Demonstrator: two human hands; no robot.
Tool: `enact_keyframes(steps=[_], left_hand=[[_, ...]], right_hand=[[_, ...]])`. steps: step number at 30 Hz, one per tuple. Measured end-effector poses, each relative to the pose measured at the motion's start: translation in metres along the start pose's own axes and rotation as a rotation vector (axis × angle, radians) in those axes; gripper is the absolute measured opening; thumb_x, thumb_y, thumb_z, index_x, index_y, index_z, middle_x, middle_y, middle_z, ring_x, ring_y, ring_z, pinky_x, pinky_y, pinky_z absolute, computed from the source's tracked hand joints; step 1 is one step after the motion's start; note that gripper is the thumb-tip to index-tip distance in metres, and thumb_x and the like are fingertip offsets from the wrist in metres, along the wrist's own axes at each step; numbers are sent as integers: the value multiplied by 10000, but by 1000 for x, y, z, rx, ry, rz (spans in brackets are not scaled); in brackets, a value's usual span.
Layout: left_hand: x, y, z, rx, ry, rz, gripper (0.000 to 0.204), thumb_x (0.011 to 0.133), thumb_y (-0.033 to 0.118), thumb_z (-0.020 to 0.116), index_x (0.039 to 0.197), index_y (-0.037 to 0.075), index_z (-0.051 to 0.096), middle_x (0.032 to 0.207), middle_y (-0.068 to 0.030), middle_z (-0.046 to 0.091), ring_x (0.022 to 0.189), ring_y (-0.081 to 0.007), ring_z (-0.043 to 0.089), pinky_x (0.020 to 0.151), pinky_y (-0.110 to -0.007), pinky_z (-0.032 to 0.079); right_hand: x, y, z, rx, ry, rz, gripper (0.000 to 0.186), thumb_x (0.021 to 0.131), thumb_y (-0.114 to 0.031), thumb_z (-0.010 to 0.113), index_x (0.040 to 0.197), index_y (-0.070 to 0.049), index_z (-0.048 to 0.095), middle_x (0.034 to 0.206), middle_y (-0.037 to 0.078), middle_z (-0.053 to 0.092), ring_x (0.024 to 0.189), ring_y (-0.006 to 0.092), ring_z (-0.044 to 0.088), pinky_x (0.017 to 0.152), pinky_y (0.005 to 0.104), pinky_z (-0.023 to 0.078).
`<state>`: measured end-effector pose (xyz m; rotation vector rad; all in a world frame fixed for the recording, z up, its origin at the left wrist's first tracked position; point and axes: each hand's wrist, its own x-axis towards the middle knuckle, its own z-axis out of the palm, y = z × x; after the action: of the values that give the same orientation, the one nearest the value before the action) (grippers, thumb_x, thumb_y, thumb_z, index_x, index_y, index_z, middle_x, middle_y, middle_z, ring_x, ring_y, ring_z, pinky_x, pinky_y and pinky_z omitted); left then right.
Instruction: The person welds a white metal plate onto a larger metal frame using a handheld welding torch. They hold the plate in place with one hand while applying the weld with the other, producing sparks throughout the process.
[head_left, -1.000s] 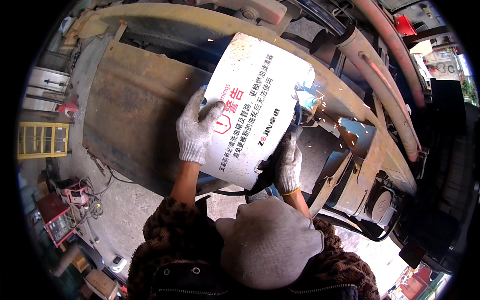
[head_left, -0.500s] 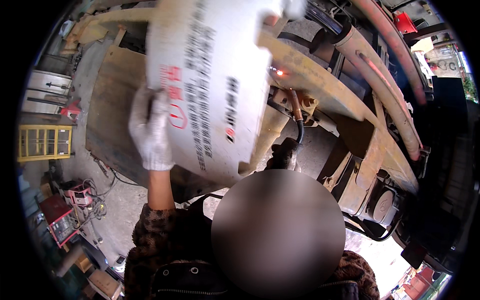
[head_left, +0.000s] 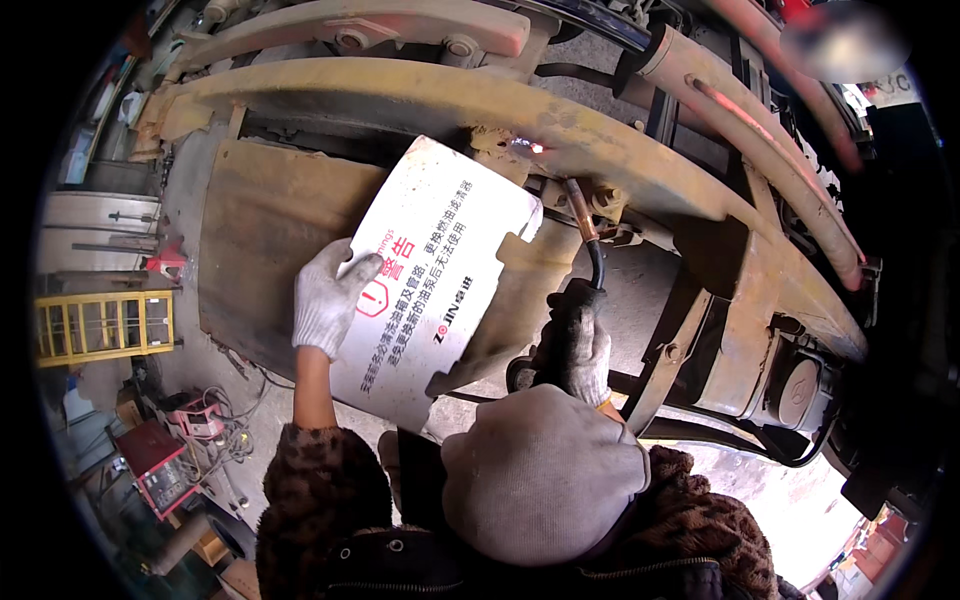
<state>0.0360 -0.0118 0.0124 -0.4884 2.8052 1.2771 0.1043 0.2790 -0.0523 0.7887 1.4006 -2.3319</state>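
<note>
My left hand (head_left: 332, 300), in a white knit glove, pinches the left edge of a white cardboard sheet (head_left: 470, 265) with printing and notched edges. The sheet is tilted over a rusty brown metal panel (head_left: 270, 220). In my right hand (head_left: 588, 355), gloved and dirty, is a welding torch (head_left: 582, 208) with a copper-coloured nozzle and a black neck; the fingers wrap its dark handle. The nozzle tip points up at a curved yellow-brown beam (head_left: 660, 170). Just above and left of the tip, a small spot (head_left: 537, 149) glows on the metal.
A grey knit cap (head_left: 545, 475) blocks the lower middle. Pipes (head_left: 750, 140) and a round-capped housing (head_left: 797, 393) lie to the right. On the left are a yellow metal frame (head_left: 105, 325), a red machine (head_left: 155, 465) and tangled cables (head_left: 235, 440) on the floor.
My left hand has lowered the sheet, uncovering the beam behind it. The spot on the metal glows in both frames. My right hand still holds the torch near it.
</note>
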Motion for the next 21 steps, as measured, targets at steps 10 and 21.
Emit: enact_keyframes(steps=[10, 21], left_hand=[[1, 25, 0, 29, -40, 145, 473, 859, 231, 638, 1199, -73, 512, 975, -154, 625, 844, -216, 609, 744, -318, 496], [30, 54, -32, 462, -20, 212, 449, 862, 332, 631, 1126, -27, 574, 952, -135, 651, 843, -203, 625, 733, -309, 500]], right_hand=[[-1, -5, -8, 47, -7, -116, 432, 936, -405, 496, 1096, -8, 546, 636, -4, 513, 507, 77, 478, 458, 229, 388], [8, -8, -12, -65, -41, -166, 403, 908, -386, 551, 1006, 6, 560, 588, 10, 514, 463, 89, 481, 438, 264, 420]])
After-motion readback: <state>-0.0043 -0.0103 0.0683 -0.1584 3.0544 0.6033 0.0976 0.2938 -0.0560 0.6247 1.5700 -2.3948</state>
